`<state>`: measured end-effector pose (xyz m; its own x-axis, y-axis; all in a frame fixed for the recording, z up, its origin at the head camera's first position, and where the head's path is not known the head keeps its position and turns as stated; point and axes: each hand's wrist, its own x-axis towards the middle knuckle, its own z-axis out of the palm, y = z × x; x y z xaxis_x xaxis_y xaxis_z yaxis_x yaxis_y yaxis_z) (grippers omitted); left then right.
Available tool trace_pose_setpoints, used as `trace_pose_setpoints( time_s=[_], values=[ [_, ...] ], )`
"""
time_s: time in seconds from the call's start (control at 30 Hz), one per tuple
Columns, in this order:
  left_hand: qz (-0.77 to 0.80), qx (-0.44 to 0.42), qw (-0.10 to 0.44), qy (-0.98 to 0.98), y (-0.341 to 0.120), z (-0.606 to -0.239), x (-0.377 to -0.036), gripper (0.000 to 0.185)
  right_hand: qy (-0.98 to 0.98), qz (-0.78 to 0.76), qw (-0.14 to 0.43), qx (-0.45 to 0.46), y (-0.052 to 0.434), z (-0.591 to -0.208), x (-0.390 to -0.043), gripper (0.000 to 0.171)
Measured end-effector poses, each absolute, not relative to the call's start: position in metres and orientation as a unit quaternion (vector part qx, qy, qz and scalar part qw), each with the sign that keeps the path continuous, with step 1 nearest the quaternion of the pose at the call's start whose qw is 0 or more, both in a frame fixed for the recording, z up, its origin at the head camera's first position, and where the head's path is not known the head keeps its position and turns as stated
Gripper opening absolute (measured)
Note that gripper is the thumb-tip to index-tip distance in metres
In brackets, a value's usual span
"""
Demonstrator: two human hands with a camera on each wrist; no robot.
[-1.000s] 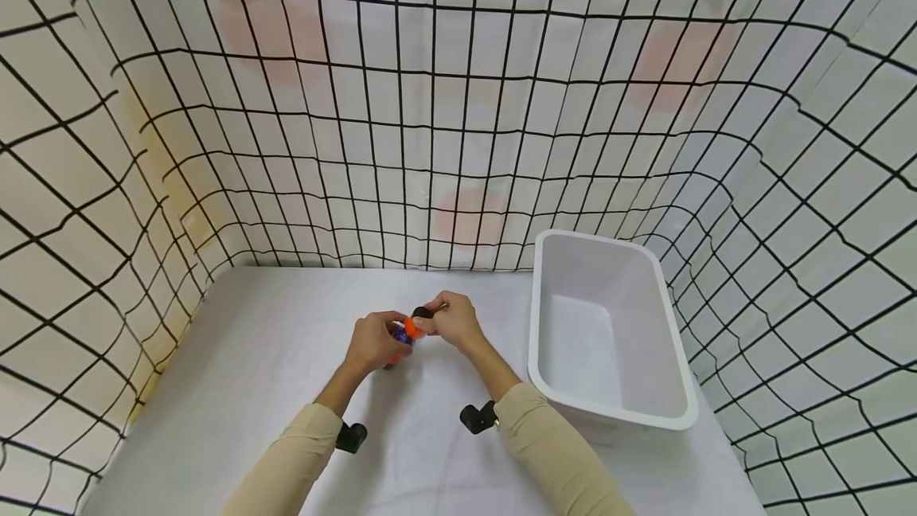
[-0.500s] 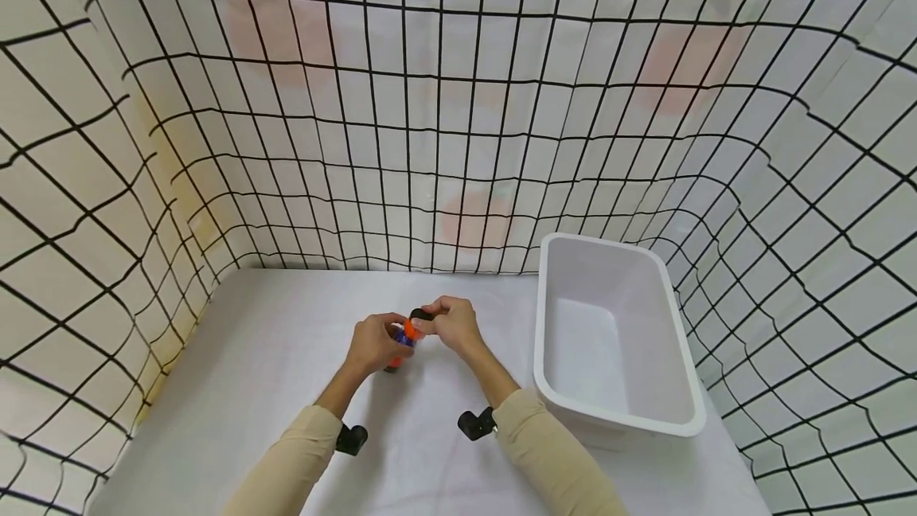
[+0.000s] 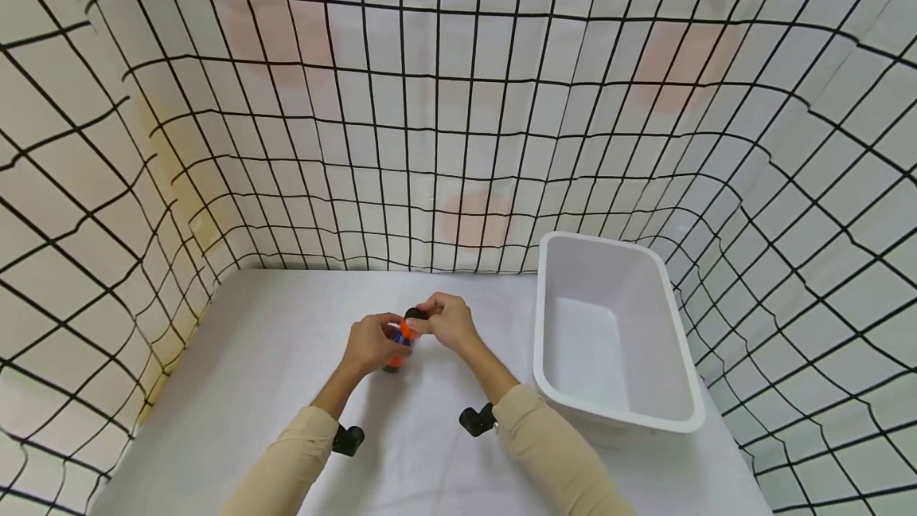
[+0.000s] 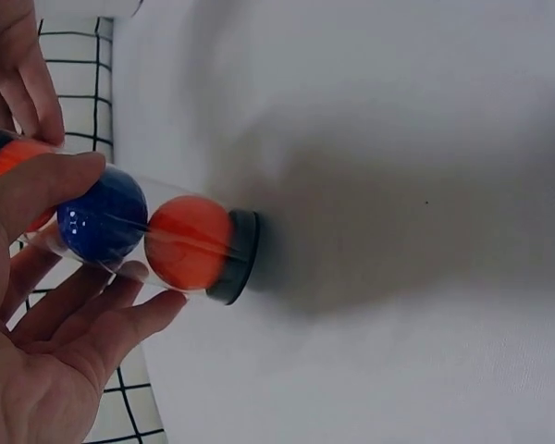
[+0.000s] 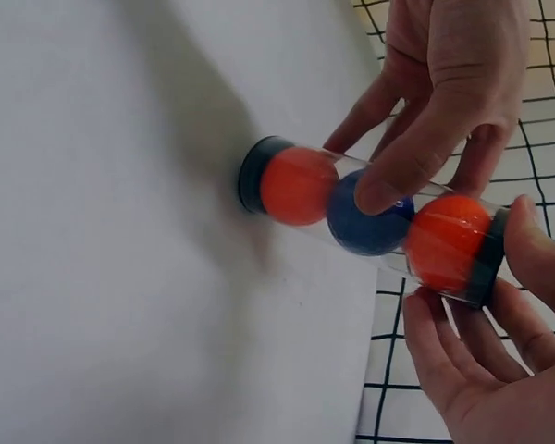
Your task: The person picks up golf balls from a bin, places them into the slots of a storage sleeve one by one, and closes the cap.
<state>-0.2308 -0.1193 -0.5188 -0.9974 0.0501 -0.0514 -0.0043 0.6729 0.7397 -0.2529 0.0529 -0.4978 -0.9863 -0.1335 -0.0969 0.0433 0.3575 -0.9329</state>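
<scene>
A clear plastic tube (image 5: 398,211) holds a blue ball (image 4: 102,215) between two orange balls (image 5: 449,240). Black caps (image 4: 236,257) close both ends. My left hand (image 3: 368,343) grips the tube around its middle, thumb over the blue ball. At the upper end, my right hand (image 3: 449,321) pinches the tube near its black cap (image 5: 486,264), thumb on one side and fingers on the other. The tube stands tilted, its lower end close to the white tabletop; whether it touches cannot be told. Fingers hide part of the tube in the head view.
A white plastic bin (image 3: 540,325) stands on the right of the white-covered table (image 3: 258,357). Black wire mesh (image 3: 466,134) surrounds the back and both sides. A small black wrist camera (image 3: 349,440) sits at each cuff.
Both hands keep their hold on the tube. Its upper end and my right hand have shifted slightly left. The head view has moved a little.
</scene>
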Motion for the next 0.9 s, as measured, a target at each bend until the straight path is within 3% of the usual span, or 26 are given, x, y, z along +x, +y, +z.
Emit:
trace_pose_setpoints(
  time_s=[0.27, 0.63, 0.9],
  values=[
    [0.409, 0.012, 0.028, 0.912, -0.12, -0.522, -0.227, 0.046, 0.87, -0.474, 0.127, -0.05, 0.06, -0.467, -0.258, 0.035],
    [0.385, 0.03, 0.006, 0.922, -0.12, -0.518, -0.227, 0.046, 0.929, -0.35, 0.094, -0.069, 0.085, -0.401, -0.273, 0.036],
    [0.383, 0.012, -0.033, 0.923, -0.115, -0.513, -0.23, 0.043, 0.94, -0.329, 0.021, -0.091, 0.123, -0.381, -0.272, 0.029]
  ],
)
